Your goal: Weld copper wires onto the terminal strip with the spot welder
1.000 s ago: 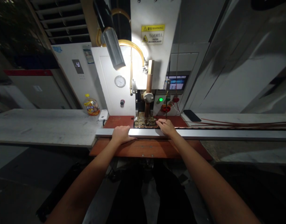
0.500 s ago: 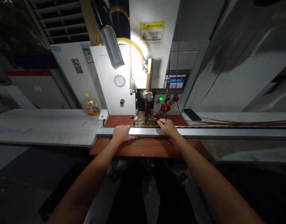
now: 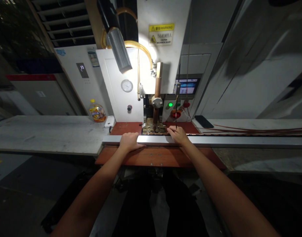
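A long silver metal bar [image 3: 156, 140] lies crosswise on the red-brown machine table [image 3: 141, 158]. My left hand [image 3: 129, 141] is wrapped over the bar, with its thumb along the near side. Across the same bar rests my right hand [image 3: 178, 135], its thumb and fingertips pinched together at the far edge; what is between them is too small to make out. Just behind the bar runs a thin dark-edged strip [image 3: 239, 134]. Between my hands and farther back, a copper-coloured electrode rod [image 3: 156, 115] points down at a brass-coloured fixture [image 3: 151, 125].
A lit lamp [image 3: 120, 49] hangs over the white machine. Its green button [image 3: 170, 104] glows beside a red knob [image 3: 176, 114] and a screen [image 3: 188, 86]. A bottle [image 3: 97, 112] and small white box [image 3: 109, 122] stand left; a phone [image 3: 204, 121] and reddish strips [image 3: 259, 130] lie right.
The whole view has shifted very slightly. Both hands keep their places on the bar, and nothing else has visibly moved.
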Demonstrator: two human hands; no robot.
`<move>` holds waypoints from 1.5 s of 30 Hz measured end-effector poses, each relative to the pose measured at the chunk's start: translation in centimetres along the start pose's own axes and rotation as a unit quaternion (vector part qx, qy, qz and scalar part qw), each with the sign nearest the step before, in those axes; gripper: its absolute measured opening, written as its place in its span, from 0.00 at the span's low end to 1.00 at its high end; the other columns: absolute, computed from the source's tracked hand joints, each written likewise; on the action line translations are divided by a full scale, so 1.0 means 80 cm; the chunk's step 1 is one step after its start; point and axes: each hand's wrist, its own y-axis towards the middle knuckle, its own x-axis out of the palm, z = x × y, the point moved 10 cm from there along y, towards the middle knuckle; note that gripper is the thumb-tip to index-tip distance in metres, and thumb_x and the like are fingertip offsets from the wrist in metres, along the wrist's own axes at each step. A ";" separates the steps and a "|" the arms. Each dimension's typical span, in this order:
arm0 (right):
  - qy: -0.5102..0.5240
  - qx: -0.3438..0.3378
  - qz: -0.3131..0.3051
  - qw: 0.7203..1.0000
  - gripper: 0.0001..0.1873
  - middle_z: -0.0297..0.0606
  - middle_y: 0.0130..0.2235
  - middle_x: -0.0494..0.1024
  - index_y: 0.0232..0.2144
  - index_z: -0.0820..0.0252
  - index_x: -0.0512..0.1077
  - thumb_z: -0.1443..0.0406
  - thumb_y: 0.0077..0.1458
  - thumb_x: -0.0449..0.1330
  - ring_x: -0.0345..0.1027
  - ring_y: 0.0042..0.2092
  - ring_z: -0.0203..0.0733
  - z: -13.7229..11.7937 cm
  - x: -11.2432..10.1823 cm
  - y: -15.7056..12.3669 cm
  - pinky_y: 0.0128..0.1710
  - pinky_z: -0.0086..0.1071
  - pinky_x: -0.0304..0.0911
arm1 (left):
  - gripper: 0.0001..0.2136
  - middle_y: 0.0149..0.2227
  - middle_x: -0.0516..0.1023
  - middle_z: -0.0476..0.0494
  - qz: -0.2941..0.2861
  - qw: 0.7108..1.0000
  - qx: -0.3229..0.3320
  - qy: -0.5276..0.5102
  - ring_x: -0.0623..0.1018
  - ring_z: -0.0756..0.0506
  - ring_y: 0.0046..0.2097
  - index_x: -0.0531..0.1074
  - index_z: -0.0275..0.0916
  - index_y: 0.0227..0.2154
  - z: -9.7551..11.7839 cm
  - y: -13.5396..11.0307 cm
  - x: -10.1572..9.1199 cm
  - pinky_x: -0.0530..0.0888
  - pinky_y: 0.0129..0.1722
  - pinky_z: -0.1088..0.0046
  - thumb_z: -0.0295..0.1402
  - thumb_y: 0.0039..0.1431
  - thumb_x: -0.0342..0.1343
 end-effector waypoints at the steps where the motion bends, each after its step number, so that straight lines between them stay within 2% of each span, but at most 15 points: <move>1: 0.004 -0.001 0.001 1.000 0.19 0.40 0.30 0.80 0.26 0.57 0.73 0.58 0.63 0.49 0.71 0.34 0.42 0.001 0.000 0.000 0.37 0.31 0.57 | 0.33 0.40 0.83 0.36 0.003 1.000 0.001 0.001 0.81 0.33 0.44 0.74 0.41 0.37 0.001 0.000 0.000 0.72 0.42 0.61 0.69 0.47 0.54; 11: 0.014 -0.011 0.036 0.999 0.20 0.41 0.28 0.78 0.22 0.56 0.70 0.56 0.61 0.49 0.68 0.32 0.42 0.018 -0.012 -0.004 0.36 0.33 0.55 | 0.33 0.40 0.82 0.35 0.001 1.000 0.012 -0.011 0.81 0.33 0.46 0.74 0.40 0.39 0.019 0.008 -0.001 0.72 0.43 0.61 0.68 0.47 0.57; 21: 0.026 -0.010 0.042 0.999 0.19 0.42 0.29 0.79 0.22 0.56 0.69 0.57 0.61 0.50 0.70 0.34 0.43 0.025 -0.020 -0.007 0.37 0.33 0.57 | 0.32 0.40 0.83 0.35 0.007 1.000 0.017 -0.018 0.81 0.32 0.45 0.75 0.39 0.39 0.030 0.009 -0.005 0.72 0.42 0.61 0.66 0.48 0.58; 31: 0.029 -0.001 0.039 0.999 0.18 0.43 0.30 0.81 0.22 0.55 0.68 0.57 0.60 0.50 0.73 0.35 0.45 0.031 -0.023 -0.009 0.38 0.34 0.59 | 0.31 0.41 0.83 0.36 0.004 1.000 0.018 -0.017 0.81 0.32 0.45 0.76 0.40 0.41 0.035 0.012 -0.004 0.73 0.42 0.61 0.65 0.49 0.58; 45: 0.029 0.003 0.041 0.999 0.18 0.42 0.31 0.83 0.23 0.55 0.71 0.57 0.61 0.51 0.75 0.36 0.45 0.039 -0.024 -0.008 0.39 0.33 0.61 | 0.32 0.42 0.83 0.35 0.000 1.000 0.022 -0.023 0.81 0.33 0.47 0.76 0.41 0.42 0.040 0.015 -0.001 0.74 0.45 0.60 0.65 0.49 0.57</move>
